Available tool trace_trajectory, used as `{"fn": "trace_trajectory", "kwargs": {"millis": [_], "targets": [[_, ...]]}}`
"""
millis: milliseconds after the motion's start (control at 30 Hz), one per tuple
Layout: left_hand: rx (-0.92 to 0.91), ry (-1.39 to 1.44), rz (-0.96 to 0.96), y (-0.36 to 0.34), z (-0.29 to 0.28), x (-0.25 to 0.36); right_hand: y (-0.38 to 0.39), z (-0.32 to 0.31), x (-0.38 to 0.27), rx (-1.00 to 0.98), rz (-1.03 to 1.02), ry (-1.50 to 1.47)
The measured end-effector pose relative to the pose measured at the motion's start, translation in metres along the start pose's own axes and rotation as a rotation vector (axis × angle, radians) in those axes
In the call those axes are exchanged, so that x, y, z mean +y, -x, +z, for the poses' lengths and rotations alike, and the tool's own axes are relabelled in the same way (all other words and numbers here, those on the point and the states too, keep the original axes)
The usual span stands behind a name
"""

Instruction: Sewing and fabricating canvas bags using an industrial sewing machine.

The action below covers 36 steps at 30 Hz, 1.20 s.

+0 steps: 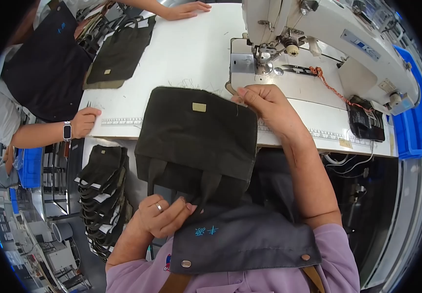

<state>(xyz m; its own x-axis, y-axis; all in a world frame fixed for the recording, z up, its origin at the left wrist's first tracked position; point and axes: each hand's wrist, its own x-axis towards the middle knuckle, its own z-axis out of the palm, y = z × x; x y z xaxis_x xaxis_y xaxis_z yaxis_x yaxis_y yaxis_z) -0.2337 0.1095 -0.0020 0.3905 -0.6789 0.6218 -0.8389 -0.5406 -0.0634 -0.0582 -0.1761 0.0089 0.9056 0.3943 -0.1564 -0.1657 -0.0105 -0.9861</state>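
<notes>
A dark olive fabric bag (196,134) with a small pale label lies partly on the white table and hangs over its front edge toward me. Its strap handles point down at my body. My left hand (164,215), with a ring on one finger, is closed on the strap near the bag's lower edge. My right hand (264,107) pinches the bag's far right corner, close in front of the sewing machine (262,53). The needle and presser foot stand just beyond that hand, apart from the fabric.
On the table's far left lie more dark bags (123,53). Another person's hand (85,123) with a watch rests at the left edge; a second hand (186,10) lies at the back. Thread snips (299,69) on an orange cord sit right. Bag pieces (103,195) hang in a stack below left.
</notes>
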Motion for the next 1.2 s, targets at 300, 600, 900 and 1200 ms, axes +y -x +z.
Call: {"fn": "trace_trajectory", "kwargs": {"millis": [300, 600, 900, 1200], "targets": [[-0.013, -0.076, -0.096, 0.008, 0.003, 0.002, 0.026, -0.004, -0.006, 0.119, -0.221, 0.2], [0.005, -0.075, -0.11, 0.018, 0.029, -0.011, 0.04, -0.026, 0.006, 0.136, -0.157, 0.089], [0.002, -0.132, -0.179, 0.027, 0.049, -0.011, 0.043, -0.032, 0.008, 0.23, -0.213, 0.112], [-0.008, -0.093, -0.223, 0.027, 0.045, -0.012, 0.038, -0.033, 0.013, 0.217, -0.269, 0.103]]}}
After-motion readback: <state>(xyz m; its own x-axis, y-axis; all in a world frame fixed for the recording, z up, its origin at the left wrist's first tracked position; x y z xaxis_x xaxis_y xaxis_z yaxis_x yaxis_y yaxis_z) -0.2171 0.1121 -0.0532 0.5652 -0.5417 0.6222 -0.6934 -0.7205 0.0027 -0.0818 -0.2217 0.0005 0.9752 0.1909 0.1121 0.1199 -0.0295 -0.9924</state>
